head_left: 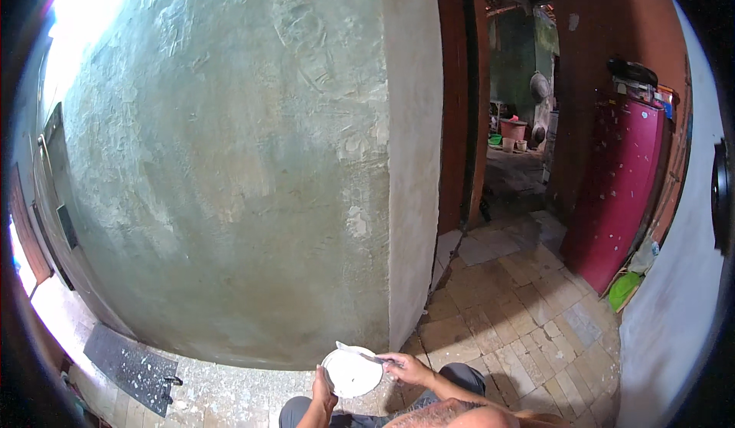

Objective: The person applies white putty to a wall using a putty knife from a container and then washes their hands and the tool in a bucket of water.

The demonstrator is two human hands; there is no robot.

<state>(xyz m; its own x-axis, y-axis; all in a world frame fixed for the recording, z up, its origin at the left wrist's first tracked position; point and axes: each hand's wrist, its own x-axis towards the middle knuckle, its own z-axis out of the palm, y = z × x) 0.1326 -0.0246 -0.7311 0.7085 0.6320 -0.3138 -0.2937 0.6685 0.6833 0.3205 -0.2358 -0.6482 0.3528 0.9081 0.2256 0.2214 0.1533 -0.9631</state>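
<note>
Low in front of me, my left hand (323, 390) grips the left edge of a round white dish (354, 374). A few small dark specks show on its pale inside. My right hand (408, 369) is closed around the handle of a putty knife (360, 353), whose flat light blade lies across the far part of the dish, pointing left. Whether the blade touches the dish I cannot tell. Just beyond both hands stands a rough greenish plastered wall (230, 183) with paler smeared patches. My knees are bent on either side of the dish.
The wall ends at a pale corner (413, 160) right of centre, beside a doorway with a brown frame (476, 106). A red fridge-like cabinet (616, 191) stands at the right, with things on top. A dark mat (130, 363) lies on the tiled floor (528, 313) at the left.
</note>
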